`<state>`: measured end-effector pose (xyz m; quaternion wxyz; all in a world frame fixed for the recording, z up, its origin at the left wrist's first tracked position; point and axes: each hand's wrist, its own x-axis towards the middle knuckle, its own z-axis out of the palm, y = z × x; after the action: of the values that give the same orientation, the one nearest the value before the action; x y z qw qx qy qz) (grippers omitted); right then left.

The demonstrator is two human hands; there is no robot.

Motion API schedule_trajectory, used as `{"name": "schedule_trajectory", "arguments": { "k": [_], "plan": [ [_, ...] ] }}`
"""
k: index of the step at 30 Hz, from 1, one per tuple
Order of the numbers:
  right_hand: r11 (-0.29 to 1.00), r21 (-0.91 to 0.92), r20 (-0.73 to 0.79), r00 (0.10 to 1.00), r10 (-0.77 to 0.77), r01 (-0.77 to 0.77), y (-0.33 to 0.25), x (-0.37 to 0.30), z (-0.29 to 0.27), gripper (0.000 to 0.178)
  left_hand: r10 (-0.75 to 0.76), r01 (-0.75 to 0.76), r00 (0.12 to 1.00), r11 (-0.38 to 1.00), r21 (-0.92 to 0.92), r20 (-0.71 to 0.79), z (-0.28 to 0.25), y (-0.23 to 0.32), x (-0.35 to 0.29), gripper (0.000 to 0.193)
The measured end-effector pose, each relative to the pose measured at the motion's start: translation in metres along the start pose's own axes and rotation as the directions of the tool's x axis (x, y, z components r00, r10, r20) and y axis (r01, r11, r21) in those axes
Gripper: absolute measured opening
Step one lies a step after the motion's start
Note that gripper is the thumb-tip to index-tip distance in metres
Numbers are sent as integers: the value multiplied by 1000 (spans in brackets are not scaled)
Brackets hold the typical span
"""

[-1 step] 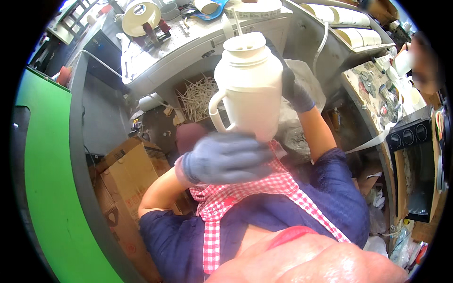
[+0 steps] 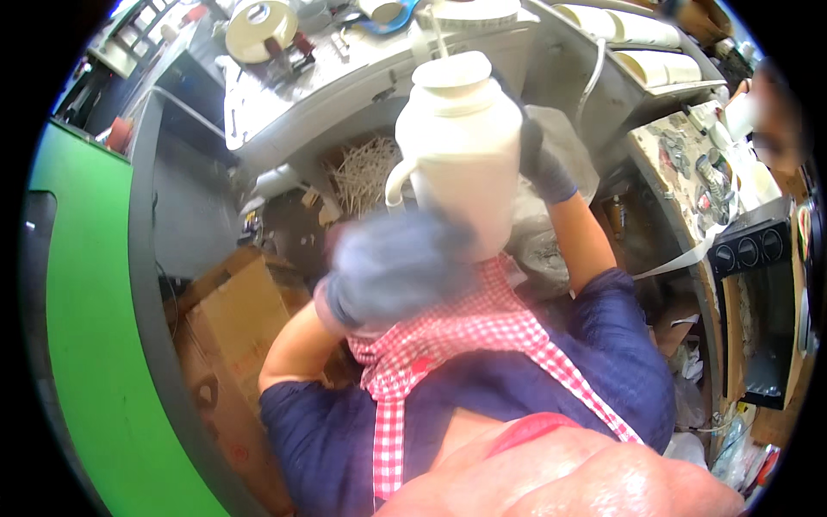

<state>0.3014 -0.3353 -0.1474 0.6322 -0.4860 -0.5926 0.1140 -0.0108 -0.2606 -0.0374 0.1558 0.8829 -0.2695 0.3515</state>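
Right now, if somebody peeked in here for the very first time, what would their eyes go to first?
Probably the big cream-white jug near the top middle, with the gloved right grip at its right side and the blurry left grip by its lower part. Next might come the bright green panel down the left edge, then the red-and-white checked apron below the jug.

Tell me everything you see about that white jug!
The jug is creamy white, smooth and plastic-looking, with a rounded body, a narrower ridged neck and a flat, round top. A curved handle sticks out on the left, its lower end hidden. It is held in front of the checked apron, top end toward the picture's top. The gloved right hand holds its right side; the gloved left hand is blurred over its lower left, so I can't tell if it touches.
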Motion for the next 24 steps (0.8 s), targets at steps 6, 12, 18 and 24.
{"name": "schedule_trajectory", "arguments": {
  "k": [6, 12, 18, 24],
  "plan": [
    [910, 382, 285, 957, 53, -164, -66, 20, 19, 118, -702, 470, 707, 377, -798, 86, -39, -51, 25, 121],
    [953, 242, 386, 920, 76, -180, -70, 42, 27, 69, -676, 501, 711, 291, -815, 196, -54, -23, 63, 129],
    [842, -209, 140, 867, -478, 498, -130, 72, 10, 61, -591, 564, 754, 806, -180, -286, -51, -46, 49, 110],
    [568, -708, 380, 904, -195, 420, -133, 47, 62, 58, -297, 402, 900, 849, 342, -320, -14, -75, 47, 104]
  ]
}}
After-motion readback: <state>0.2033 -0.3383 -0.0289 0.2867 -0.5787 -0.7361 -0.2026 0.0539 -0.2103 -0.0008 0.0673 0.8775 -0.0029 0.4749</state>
